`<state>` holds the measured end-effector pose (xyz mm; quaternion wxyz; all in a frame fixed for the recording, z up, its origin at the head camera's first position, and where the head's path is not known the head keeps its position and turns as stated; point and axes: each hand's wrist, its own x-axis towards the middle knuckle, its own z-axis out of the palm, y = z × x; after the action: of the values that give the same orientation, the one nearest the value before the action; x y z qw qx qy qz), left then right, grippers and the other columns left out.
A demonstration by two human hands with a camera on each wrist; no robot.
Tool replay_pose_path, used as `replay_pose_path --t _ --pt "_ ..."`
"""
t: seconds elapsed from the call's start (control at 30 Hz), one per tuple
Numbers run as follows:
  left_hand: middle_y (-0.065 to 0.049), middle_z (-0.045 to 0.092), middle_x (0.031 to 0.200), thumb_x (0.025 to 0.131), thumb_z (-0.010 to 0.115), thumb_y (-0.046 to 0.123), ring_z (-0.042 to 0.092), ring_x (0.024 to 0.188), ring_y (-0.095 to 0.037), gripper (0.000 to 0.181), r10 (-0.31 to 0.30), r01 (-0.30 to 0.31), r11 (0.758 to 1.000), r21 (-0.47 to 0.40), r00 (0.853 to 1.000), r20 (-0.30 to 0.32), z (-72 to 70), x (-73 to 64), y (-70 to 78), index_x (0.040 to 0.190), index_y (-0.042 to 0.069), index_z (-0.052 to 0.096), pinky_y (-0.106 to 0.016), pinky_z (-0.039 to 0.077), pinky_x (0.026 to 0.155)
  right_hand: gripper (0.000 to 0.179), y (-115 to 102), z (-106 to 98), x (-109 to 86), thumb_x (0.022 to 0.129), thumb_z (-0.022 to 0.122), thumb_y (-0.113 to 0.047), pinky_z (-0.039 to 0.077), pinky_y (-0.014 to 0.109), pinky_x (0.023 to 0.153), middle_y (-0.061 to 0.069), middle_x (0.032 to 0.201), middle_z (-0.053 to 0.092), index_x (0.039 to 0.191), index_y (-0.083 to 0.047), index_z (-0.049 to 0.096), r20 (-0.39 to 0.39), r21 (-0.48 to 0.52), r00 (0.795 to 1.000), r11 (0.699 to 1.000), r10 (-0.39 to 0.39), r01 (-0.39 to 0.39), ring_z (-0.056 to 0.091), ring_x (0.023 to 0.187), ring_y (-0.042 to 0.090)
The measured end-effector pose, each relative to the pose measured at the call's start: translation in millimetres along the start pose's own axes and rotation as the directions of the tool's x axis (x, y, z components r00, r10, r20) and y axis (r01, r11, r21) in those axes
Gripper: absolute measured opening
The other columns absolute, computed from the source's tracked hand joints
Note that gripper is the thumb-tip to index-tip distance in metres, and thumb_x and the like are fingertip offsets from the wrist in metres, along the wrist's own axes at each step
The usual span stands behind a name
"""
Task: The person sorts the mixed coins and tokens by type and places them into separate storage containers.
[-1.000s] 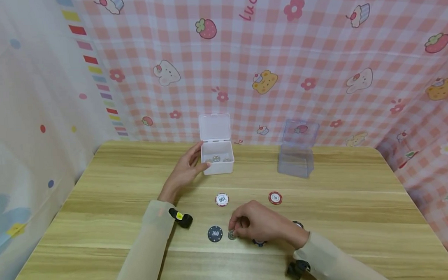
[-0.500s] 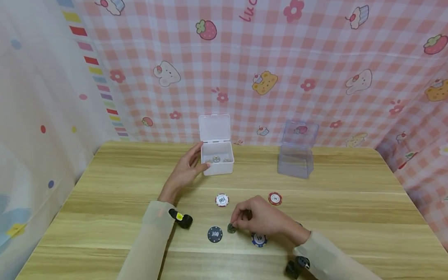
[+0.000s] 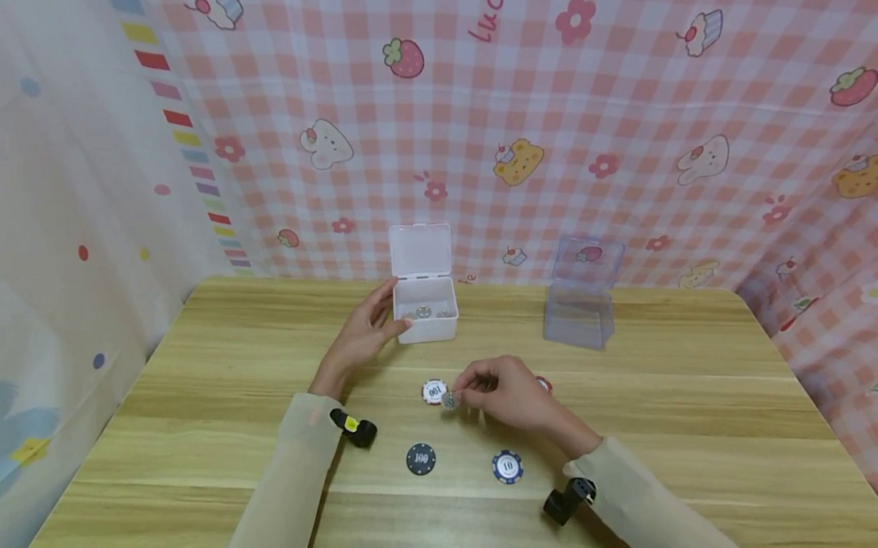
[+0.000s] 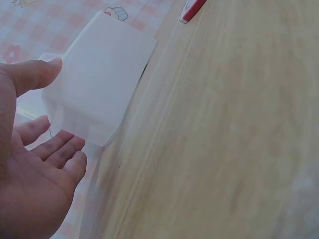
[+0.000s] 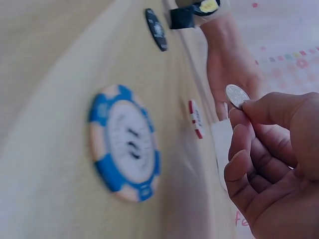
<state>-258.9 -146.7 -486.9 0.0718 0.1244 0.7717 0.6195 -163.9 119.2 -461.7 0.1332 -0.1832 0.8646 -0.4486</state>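
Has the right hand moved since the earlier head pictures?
Yes: judged against the black 100 chip, the right hand has moved forward, toward the white box, carrying the coin.

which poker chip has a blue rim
The 10 chip, right of the black 100 chip in the head view. Other visible rims: black there, red and white on the white-centred 100 chip, red on the chip partly behind the right hand.
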Motion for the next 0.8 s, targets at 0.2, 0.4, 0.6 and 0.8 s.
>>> replay_pose_path --t 0.2,0.4,0.6,0.8 --pt "-0.015 0.032 0.166 0.099 0.068 0.013 0.025 0.157 -0.033 0.079 0.004 -0.004 1.0 -0.005 1.0 0.005 -1.1 -0.4 0.0 0.164 0.016 0.024 -0.044 0.018 0.132 0.005 -3.0 -2.4 14.0 0.094 0.074 -0.017 0.048 0.022 0.062 0.0 0.087 0.073 0.094 -0.019 0.078 -0.066 0.1 0.994 0.991 0.091 -0.085 0.059 0.076 0.015" --pt "-0.017 0.028 0.167 0.099 0.067 0.01 0.022 0.158 -0.036 0.08 -0.023 0.023 1.0 -0.011 1.0 0.012 -0.8 -1.0 3.1 0.165 0.013 0.021 -0.046 0.017 0.132 0.004 -6.1 -6.1 26.1 0.094 0.075 -0.02 0.05 0.024 0.064 0.007 0.091 0.074 0.095 -0.019 0.078 -0.115 0.19 0.979 0.971 0.171 -0.147 0.062 0.078 0.019" --pt "-0.022 0.029 0.165 0.098 0.065 0.004 0.023 0.157 -0.039 0.079 -0.028 0.028 0.999 -0.018 0.999 0.022 2.5 -5.1 15.9 0.163 0.006 0.021 -0.048 0.016 0.131 0.009 -12.5 -13.5 39.6 0.094 0.075 -0.021 0.051 0.024 0.064 0.015 0.096 0.075 0.098 -0.014 0.078 -0.167 0.232 0.967 0.961 0.191 -0.15 0.064 0.08 0.024" --pt "-0.018 0.031 0.166 0.099 0.066 0.007 0.025 0.157 -0.035 0.078 -0.007 0.007 1.0 -0.015 1.0 0.008 3.0 -3.7 10.0 0.164 0.011 0.023 -0.045 0.017 0.132 0.013 -19.6 -21.4 53.6 0.096 0.072 -0.024 0.05 0.026 0.065 0.017 0.102 0.075 0.102 -0.015 0.079 -0.204 0.261 0.955 0.952 0.216 -0.16 0.065 0.088 0.029"
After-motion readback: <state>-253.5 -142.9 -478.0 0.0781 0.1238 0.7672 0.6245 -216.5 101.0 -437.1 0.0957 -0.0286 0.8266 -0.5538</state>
